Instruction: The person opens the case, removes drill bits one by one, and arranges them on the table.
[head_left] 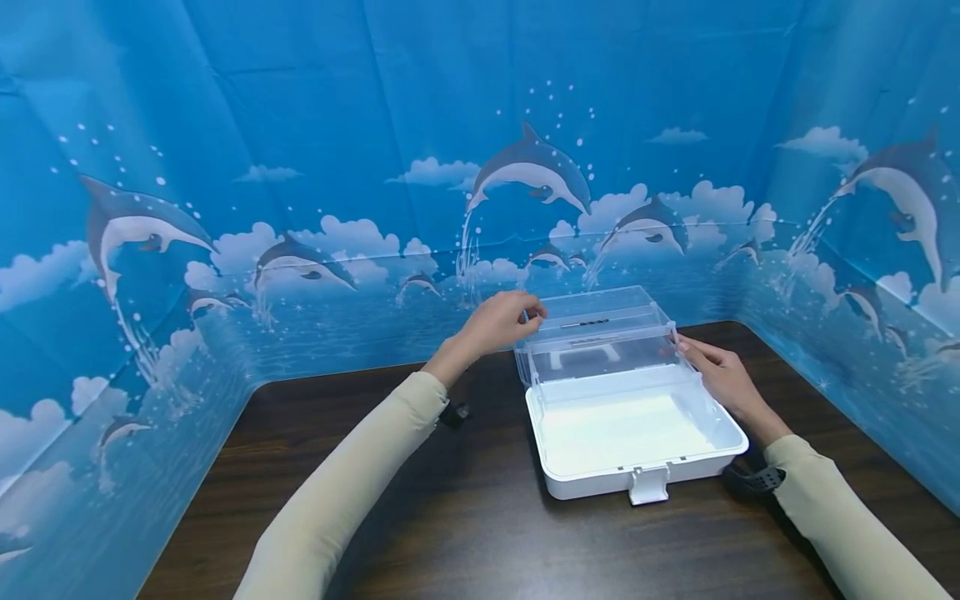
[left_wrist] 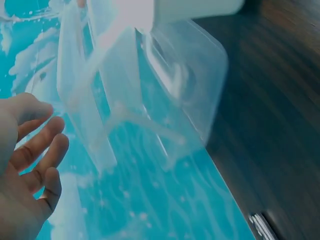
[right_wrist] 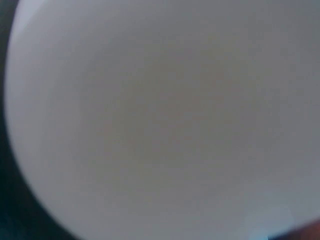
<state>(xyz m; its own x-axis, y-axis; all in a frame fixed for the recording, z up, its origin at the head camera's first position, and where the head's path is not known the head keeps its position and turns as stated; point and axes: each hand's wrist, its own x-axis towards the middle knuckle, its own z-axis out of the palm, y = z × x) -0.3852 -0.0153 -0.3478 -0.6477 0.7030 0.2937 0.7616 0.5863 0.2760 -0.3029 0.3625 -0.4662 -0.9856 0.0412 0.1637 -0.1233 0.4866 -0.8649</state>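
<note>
A blue backdrop (head_left: 450,67) printed with dolphins and clouds stands behind a dark wood-grain tabletop (head_left: 450,542). On the tabletop, right of centre, sits a white plastic box (head_left: 592,485), shallow, with rounded corners and a bright, smooth inside. Clear plastic trays (head_left: 622,360) rise in steps at its back; they are see-through and slightly frosted, and the backdrop shows through them in the left wrist view.

The box and its trays lie between the person's two grips, with the white base nearer the person than either. The right grip (head_left: 716,375) is at the right side of the trays, thumb and fingertips pinching the clear edge; the right wrist view is only a pale blur. The left grip (head_left: 498,321) is raised just beside the trays' left edge, released, its fingers loosely bent and the thumb apart, holding nothing.

A white latch (head_left: 648,486) hangs down on the front wall of the box. Smallest is a thin dark rod (head_left: 595,322), lying across an upper tray between the grips, touched by neither.
</note>
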